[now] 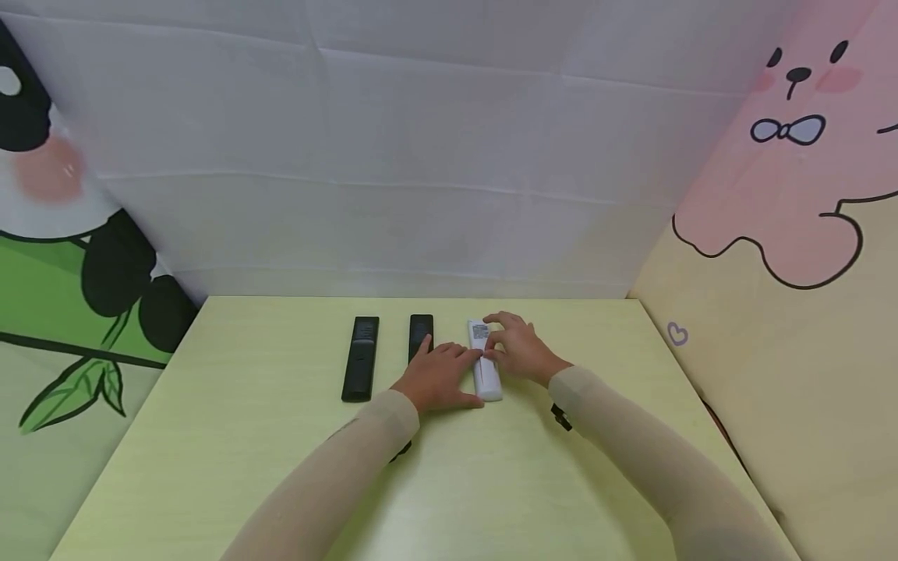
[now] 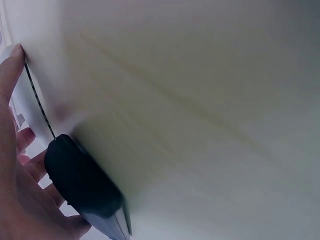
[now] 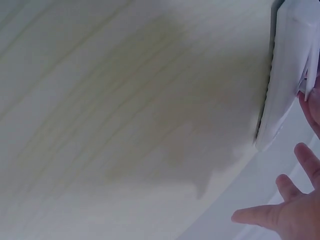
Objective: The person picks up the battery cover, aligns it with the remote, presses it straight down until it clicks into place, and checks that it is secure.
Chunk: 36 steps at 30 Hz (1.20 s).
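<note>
A white remote control (image 1: 487,382) lies face down on the table, a printed code label at its far end. In the right wrist view a thin cover on this remote (image 3: 295,40) stands slightly raised, with fingertips touching its edge. My left hand (image 1: 442,378) is spread beside its left side, thumb near the close end and a forefinger reaching its middle. From the right, my right hand (image 1: 522,351) reaches over it, some fingers spread clear; whether it pinches the cover is hidden. Left of the left hand lies a black remote control (image 1: 421,327), partly covered by that hand.
Another black remote control (image 1: 361,360) lies further left, roughly parallel to the others. The pale yellow table (image 1: 281,467) meets a white cloth wall (image 1: 421,156) behind and printed panels on both sides.
</note>
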Motion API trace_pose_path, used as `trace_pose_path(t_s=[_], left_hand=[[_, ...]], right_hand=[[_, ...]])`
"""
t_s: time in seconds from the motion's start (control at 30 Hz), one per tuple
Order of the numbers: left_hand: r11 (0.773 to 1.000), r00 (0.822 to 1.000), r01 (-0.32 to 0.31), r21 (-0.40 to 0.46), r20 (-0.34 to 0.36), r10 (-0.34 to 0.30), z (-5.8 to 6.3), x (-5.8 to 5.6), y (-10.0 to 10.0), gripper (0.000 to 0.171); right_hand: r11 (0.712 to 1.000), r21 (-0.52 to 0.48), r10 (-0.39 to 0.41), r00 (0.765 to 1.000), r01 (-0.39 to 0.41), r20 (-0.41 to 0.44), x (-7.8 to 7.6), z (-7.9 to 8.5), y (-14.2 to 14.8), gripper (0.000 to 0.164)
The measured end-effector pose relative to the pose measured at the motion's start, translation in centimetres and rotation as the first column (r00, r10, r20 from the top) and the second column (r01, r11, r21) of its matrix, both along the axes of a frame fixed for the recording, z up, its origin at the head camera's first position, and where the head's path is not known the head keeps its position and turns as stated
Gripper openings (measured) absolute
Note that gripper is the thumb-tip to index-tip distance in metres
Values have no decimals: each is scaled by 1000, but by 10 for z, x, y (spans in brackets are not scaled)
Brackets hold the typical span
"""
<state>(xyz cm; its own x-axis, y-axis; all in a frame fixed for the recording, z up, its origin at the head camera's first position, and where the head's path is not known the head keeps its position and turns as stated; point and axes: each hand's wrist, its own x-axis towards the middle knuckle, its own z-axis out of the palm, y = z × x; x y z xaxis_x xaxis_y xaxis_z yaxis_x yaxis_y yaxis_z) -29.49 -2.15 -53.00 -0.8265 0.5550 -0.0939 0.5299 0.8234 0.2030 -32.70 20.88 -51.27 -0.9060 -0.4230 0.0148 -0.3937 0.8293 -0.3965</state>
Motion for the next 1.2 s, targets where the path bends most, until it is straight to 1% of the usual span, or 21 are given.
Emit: trace_pose_path(t_s=[0.23,0.47,0.67,0.9,1.2], left_hand=[[1000,1000,4,4,-5,-4,-2,-1,-1,100],[1000,1000,6,10,-6,-6,-2,-1,-2,99],[1000,1000,6,20,-4,-6,-1,0,-2,99],[1000,1000,10,8,-12,-10,-3,-2,-1,99],[1000,1000,9,7,-5,-9,-2,-1,-2,99]], right_hand=[[999,28,16,999,-15,-32,1,-2,-1,11],[1000,25,10,999,-9,-49,2,-2,-2,9],[1000,9,-13,999,14,-37,3,-4,-3,11],[1000,22,-14,999,15,-36,1,-4,-4,10],[999,29,-16,1000,16,-24,-1,-4,-3,10]])
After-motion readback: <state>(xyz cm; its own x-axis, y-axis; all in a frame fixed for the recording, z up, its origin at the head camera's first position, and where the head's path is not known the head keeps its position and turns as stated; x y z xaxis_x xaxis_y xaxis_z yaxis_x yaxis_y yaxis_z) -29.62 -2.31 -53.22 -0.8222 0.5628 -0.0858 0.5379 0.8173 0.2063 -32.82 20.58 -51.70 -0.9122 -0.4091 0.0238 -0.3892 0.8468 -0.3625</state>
